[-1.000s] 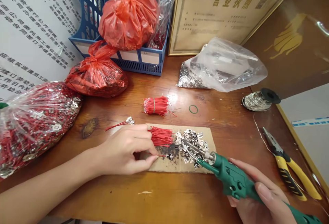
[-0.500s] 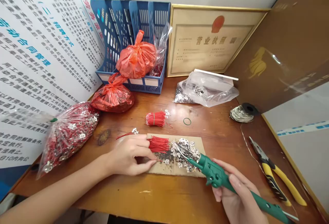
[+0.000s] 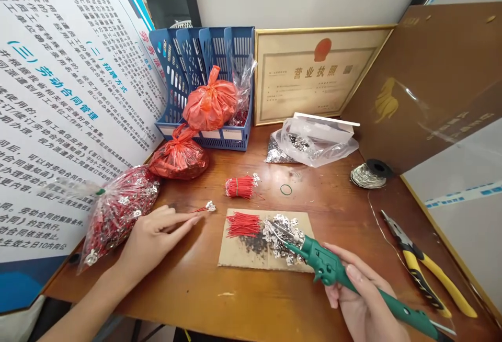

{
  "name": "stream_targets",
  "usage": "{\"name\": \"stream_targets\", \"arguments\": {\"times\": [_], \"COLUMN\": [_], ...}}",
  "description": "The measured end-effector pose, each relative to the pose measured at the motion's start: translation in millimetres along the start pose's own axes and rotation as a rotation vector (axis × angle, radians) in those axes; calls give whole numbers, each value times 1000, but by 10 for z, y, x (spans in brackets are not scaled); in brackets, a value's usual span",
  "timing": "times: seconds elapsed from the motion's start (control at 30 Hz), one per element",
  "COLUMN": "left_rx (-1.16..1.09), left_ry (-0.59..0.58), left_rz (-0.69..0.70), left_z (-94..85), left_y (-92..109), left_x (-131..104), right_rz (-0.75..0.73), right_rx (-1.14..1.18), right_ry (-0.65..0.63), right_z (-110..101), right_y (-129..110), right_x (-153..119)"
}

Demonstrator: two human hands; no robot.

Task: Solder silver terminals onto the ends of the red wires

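My right hand (image 3: 364, 292) is wrapped round a green soldering iron (image 3: 333, 269). The metal tip rests among small silver terminals (image 3: 292, 250) heaped on a piece of cardboard (image 3: 309, 221). Beside that heap lies a row of cut red wires (image 3: 243, 225), over dark smudges on the card. Left of the cardboard, my left hand (image 3: 157, 232) pinches thumb and forefinger at a few red wires with silver terminals (image 3: 210, 206) on the table. Its fingertips are on the wire ends; how many wires they grip cannot be made out.
Behind the cardboard are a banded bundle of red wires (image 3: 240, 187) and a green rubber band (image 3: 286, 190). Filled bags (image 3: 121, 201) stand left, near a blue file rack (image 3: 231, 140). An open plastic bag (image 3: 317, 146), solder spool (image 3: 371, 174) and pliers (image 3: 415, 258) are farther right.
My left hand has moved left from the cardboard to the small group of wires, and the single terminal near its fingertips has left the card. The soldering iron stays in place; the view has shifted slightly.
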State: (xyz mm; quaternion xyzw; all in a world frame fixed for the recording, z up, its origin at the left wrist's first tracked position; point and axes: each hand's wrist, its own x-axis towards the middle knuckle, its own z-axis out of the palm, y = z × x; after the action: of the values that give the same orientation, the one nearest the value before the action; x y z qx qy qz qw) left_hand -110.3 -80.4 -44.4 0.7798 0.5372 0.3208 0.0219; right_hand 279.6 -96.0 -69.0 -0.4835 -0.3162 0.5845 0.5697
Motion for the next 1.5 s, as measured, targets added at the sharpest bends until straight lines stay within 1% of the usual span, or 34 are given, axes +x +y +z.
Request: {"name": "stream_targets", "arguments": {"times": [0.07,0.13,0.17,0.23,0.27,0.3,0.33,0.37,0.4,0.47,0.57,0.67,0.8,0.93,1.27,1.5], "left_rx": [33,44,41,3,-27,-71,-130,-178,-193,-179,-135,-132,-120,-110,-94,-18], "left_ry": [-23,-40,-44,-64,-92,-145,-202,-233,-280,-273,-228,-201,-184,-163,-168,-71], "left_rz": [-71,-110,-122,-103,-69,0,94,193,252,346,427,471,524,541,605,735], "left_z": [-32,-25,-9,49,94,150,218,297,384,569,802,925,989,1038,1083,1104], "left_y": [-74,-66,-26,121,221,331,446,557,657,812,920,947,963,964,943,945], "left_x": [-35,-37,-23,35,77,124,173,222,269,350,433,479,512,528,589,646], "right_rz": [15,50,69,98,106,111,115,119,123,134,163,184,167,154,172,170], "right_rx": [12,58,87,136,153,160,162,166,169,172,180,194,192,183,207,201], "right_ry": [21,64,92,150,172,189,200,210,217,222,231,230,189,178,201,190], "right_z": [10,15,16,12,9,6,3,1,-1,-2,-4,-13,-32,-43,-43,-39], "right_y": [-10,-21,-27,-40,-48,-55,-62,-68,-72,-74,-68,-61,-60,-63,-60,-65], "right_x": [-1,4,10,30,41,50,57,62,64,62,53,45,42,39,31,29]}}
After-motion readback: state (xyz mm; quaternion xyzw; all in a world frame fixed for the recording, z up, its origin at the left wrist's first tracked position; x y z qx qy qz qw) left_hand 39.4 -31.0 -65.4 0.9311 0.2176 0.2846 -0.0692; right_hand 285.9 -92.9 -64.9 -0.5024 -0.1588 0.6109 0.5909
